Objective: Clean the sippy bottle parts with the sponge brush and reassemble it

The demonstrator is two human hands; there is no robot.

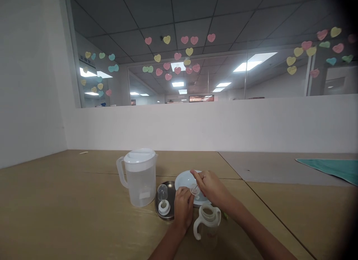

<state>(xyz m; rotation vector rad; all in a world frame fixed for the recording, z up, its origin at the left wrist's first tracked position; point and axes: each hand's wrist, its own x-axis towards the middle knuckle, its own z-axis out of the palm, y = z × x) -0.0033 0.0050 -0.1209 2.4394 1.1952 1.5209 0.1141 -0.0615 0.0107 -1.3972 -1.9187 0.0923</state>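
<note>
Over a pale bowl [182, 179], my left hand [184, 207] has its fingers closed on a small round translucent piece [195, 190]. My right hand [211, 186] is right beside that piece, its fingers bent together; whatever they hold is hidden. Just below the hands stands an open baby bottle [208, 228] with two white side handles and no top on it. On a round metal tray [168, 216] to the left lie a clear dome cap [162, 192] and a white bottle collar [164, 207]. My left hand partly covers the tray.
A lidded translucent pitcher [140, 178] stands left of the tray. Behind the right wrist a bit of something green [226, 216] shows. A teal cloth [332, 169] lies at the far right. A white wall [195, 129] with a window above bounds the wooden table [69, 204].
</note>
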